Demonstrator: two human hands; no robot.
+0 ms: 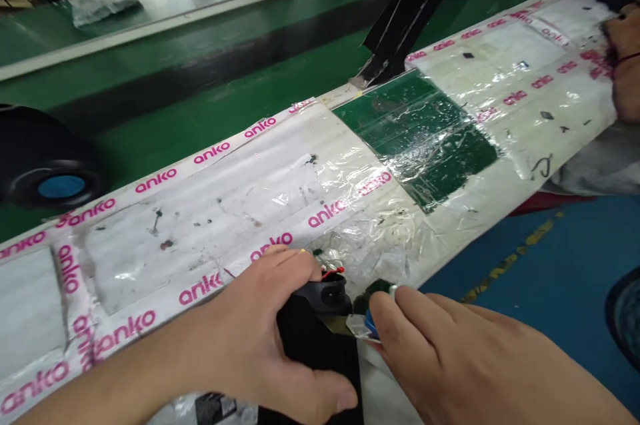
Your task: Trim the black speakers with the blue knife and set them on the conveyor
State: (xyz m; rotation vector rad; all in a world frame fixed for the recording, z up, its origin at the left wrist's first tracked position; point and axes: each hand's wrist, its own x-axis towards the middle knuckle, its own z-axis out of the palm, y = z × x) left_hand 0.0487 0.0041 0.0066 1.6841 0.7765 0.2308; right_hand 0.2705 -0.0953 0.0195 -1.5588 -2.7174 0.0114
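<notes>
Head view: both bare hands are at work at the near edge of a long bench (200,232) covered in white sheeting, clear film and tape printed "anko" in magenta. The left hand (250,322) lies over a black-bodied device (320,352), its index finger touching the dark grey housing (327,295) at the device's upper end. Its thumb is spread away from the fingers, over the lower black part; the other fingertips are hidden, so I cannot tell whether they clamp the piece. A short red wire (334,271) shows at the top of the housing, beside the index finger.

The right hand (440,342) has thumb and fingers closed together on a small blue tool (371,324) with a pale, partly clear end, mostly covered by the hand. That end points left towards the device, just beside the housing; I cannot tell if they touch.

Further along the bench, to the right, is a green rectangular patch (420,138) under glossy film, with a black post (405,12) rising beyond it. A co-worker's hand (625,65) is at the right edge. Behind the bench runs a green surface (200,112), and at far left stands a black round object (35,145) with a blue centre.
</notes>
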